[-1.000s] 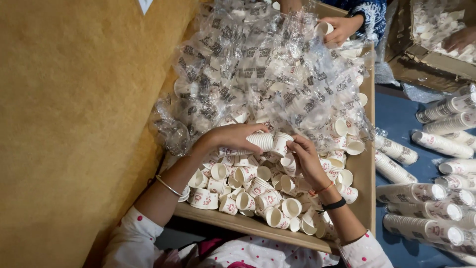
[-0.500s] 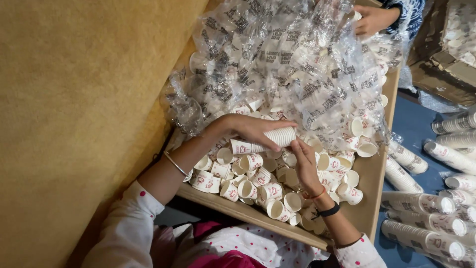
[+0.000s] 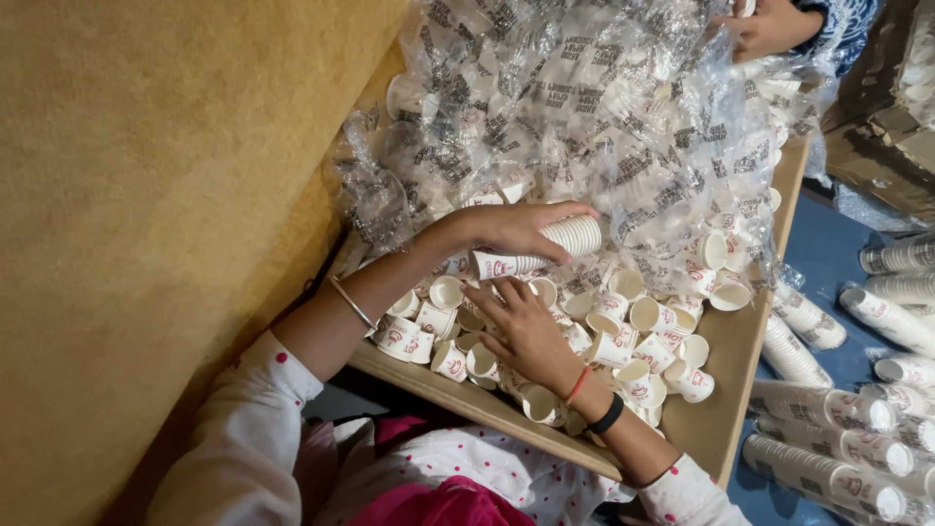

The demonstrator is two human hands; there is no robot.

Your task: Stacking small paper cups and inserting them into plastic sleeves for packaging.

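Cups nested into a short white stack [image 3: 545,248] lie on their side in the left hand [image 3: 511,229], whose fingers curl over the top and grip it; the long axis runs left to right, rising a little toward the far right, with the open rims at the right end and the printed base cup at the left. Just near of that stack, almost touching it, the right hand [image 3: 526,331] rests palm down on the heap of loose cups [image 3: 633,336], fingers spread and pointing toward the stack's left end; whether it has pinched a cup beneath it I cannot tell, since the palm hides what is under it. So the right hand is the nearer one to the loose cups, and the stack sits just beyond its fingertips. These small white paper cups, red-printed, lie every way up across a shallow wooden tray [image 3: 721,429], and the far half of it is buried under crumpled clear plastic wrappers [image 3: 604,117] with dark print. Left of the tray rises a tan wall [image 3: 146,195]. To the right, on a blue floor [image 3: 828,263], long sleeved stacks of cups [image 3: 828,472] lie in rows. At the far right another person's hand [image 3: 765,29] reaches in over the wrappers.
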